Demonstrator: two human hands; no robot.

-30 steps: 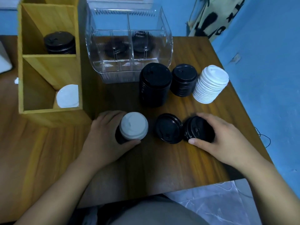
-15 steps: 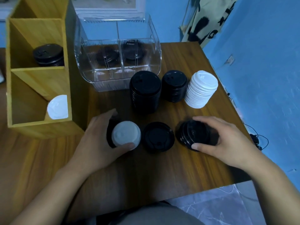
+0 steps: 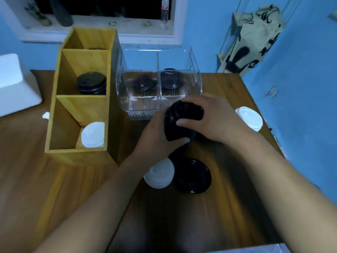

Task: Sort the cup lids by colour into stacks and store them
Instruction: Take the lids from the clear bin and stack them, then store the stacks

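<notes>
- Left grip (image 3: 158, 141) is curling round the lower near-left side of the black lid stack (image 3: 179, 128). The right grip (image 3: 218, 119) is clasping its upper right side, so both are gripping the one stack.
- The stack is standing roughly upright between them, its long axis slightly tilted. Whether it is resting on the surface (image 3: 45, 179) cannot be told.
- The clear bin (image 3: 193, 57) is lying just beyond the stack on the far side, so the coming move is probably a short carry away from the person.
- The wooden organiser (image 3: 76, 154) is standing to the left, nearer the left grip.
- A loose white lid (image 3: 160, 175) and a loose black lid (image 3: 193, 177) are waiting on the near side, touching each other.
</notes>
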